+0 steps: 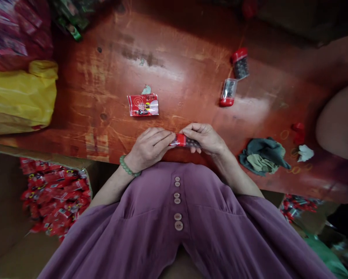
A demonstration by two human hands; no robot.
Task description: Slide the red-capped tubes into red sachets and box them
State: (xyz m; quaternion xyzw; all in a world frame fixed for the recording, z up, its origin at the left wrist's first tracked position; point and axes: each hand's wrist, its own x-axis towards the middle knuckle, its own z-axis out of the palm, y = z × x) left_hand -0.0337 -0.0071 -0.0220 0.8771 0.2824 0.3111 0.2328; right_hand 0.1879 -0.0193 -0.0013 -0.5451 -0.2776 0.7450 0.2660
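Close to the table's front edge, both of my hands are closed on a small clear bottle with a red cap (181, 140), lying on its side. Dark round pieces fill its clear part. My right hand (205, 137) grips the clear end between thumb and fingers. At the red end, the fingers of my left hand (150, 147) cover part of it, and a bit of shiny material shows by their tips; what it is I cannot tell. Just beyond lies a red printed plastic sleeve (143, 105). Two more red-capped bottles, one upper (241, 64) and one lower (229, 93), rest farther right.
A yellow bag (19, 99) and a pink bag (17, 31) of packets sit at the left. Below the table edge, a carton holds many red-wrapped pieces (57, 197). Right of me are a dark cloth (264, 155), rubber bands and part of another person (341, 120).
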